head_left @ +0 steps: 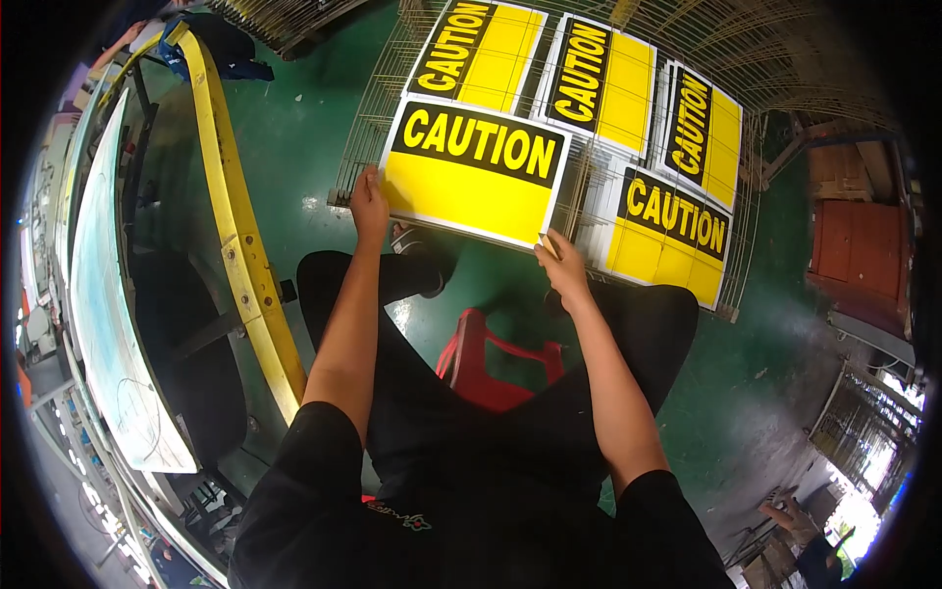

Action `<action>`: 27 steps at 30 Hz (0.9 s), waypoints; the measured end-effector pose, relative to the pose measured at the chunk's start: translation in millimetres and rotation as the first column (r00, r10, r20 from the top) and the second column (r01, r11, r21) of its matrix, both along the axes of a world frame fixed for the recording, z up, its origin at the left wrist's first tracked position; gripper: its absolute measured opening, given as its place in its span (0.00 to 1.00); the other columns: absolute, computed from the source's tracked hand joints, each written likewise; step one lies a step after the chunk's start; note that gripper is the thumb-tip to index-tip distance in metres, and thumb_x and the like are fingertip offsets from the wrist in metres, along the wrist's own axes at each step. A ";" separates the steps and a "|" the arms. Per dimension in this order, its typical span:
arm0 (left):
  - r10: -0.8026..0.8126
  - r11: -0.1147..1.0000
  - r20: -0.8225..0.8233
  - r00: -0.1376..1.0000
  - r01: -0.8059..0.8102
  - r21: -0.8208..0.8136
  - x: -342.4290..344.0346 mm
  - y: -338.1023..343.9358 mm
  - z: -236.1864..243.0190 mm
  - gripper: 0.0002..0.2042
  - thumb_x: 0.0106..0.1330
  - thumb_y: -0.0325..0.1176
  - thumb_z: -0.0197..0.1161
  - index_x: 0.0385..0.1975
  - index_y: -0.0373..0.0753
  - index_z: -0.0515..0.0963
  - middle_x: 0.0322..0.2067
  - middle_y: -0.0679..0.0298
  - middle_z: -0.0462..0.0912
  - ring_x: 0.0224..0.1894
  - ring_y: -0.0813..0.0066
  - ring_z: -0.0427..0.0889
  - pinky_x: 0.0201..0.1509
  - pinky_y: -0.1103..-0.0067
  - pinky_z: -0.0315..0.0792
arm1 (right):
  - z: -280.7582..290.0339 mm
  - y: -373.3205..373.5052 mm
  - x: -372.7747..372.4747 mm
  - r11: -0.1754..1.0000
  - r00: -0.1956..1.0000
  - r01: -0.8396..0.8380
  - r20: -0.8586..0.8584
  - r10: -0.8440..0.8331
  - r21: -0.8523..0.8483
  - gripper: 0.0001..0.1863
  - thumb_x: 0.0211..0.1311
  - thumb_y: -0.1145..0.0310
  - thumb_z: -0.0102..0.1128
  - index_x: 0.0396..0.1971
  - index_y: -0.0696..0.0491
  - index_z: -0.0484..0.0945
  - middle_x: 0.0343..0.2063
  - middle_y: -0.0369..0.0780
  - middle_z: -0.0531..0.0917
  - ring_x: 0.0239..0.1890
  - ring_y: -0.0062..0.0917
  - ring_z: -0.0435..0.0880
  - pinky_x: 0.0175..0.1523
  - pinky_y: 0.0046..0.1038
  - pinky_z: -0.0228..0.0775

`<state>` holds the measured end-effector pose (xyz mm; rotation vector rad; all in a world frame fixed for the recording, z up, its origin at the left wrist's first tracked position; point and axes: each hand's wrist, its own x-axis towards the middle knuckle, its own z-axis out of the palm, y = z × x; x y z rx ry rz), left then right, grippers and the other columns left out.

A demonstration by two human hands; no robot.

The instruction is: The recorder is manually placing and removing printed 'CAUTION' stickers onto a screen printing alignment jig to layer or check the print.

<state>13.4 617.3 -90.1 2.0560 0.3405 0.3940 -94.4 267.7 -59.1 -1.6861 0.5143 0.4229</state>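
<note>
Between my two hands is a yellow sign sheet [466, 201] with a black band, yellow lettering and a white border, slightly tilted above a wire rack [365, 147]. My left hand [370, 208] is closed on its lower left corner. At the lower right corner, my right hand [563, 269] pinches the edge. Beyond the sheet, stacks of matching signs lie on the rack: one at the far left [505, 69], one in the middle [628, 93], one at the far right [714, 137]. Another stack [648, 245] sits to the right of my right hand.
I sit with a red plastic stool [481, 363] between my legs. To my left runs a yellow metal beam [240, 255] beside a long pale panel [118, 304]. Green floor [731, 373] surrounds the rack. A reddish-brown cabinet [856, 250] stands at the right. Another person's arm [118, 44] shows at far left.
</note>
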 end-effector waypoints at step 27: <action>0.303 0.675 -0.153 0.941 -0.325 -0.662 -95.3 -58.1 94.5 0.22 0.78 0.45 0.43 0.59 0.34 0.68 0.56 0.58 0.76 0.58 0.62 0.76 0.59 0.71 0.67 | 5.1 -14.0 2.6 0.991 0.991 0.133 0.018 -0.133 0.000 0.27 0.64 0.65 0.63 0.61 0.56 0.70 0.45 0.40 0.81 0.39 0.21 0.78 0.38 0.24 0.70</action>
